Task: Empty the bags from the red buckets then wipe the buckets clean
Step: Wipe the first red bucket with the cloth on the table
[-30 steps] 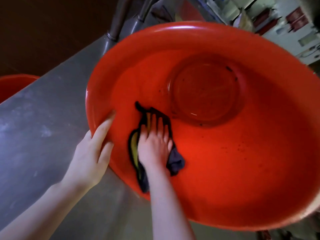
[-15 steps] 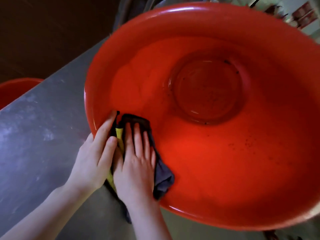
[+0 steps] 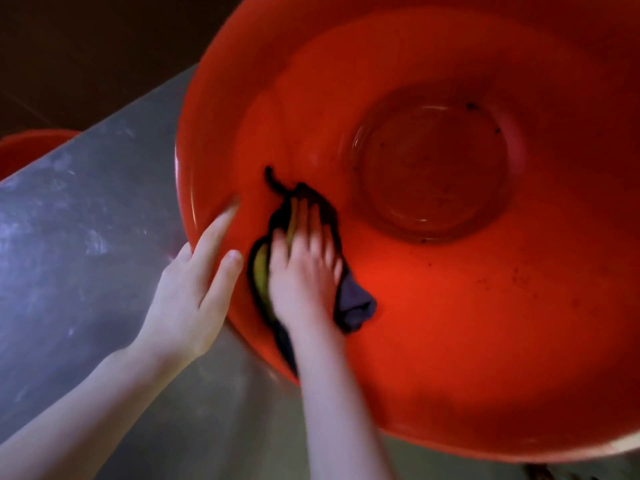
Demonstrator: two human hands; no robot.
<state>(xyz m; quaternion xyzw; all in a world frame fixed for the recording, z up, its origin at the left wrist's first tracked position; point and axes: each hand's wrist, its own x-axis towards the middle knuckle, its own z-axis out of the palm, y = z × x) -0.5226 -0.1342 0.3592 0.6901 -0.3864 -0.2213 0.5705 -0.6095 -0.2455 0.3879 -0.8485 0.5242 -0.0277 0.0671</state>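
A large red bucket (image 3: 450,323) fills the right of the view, tilted with its open inside toward me; dark specks dot its round bottom and lower wall. My left hand (image 3: 194,285) grips the bucket's left rim, fingers over the edge. Inside, my right hand (image 3: 304,271) lies flat on a dark grey and yellow cloth (image 3: 353,306), pressing it against the left inner wall. The right hand is blurred by motion. No bag shows in this bucket.
The bucket rests on a grey metal counter (image 3: 69,254) running from lower left toward the top middle. Past the counter's far left edge a second red bucket (image 3: 27,147) peeks out. Dark floor lies beyond.
My right hand slid the cloth from the rim beside my left hand back up the inner wall toward the bottom. The left hand kept its hold on the rim. The view moved closer.
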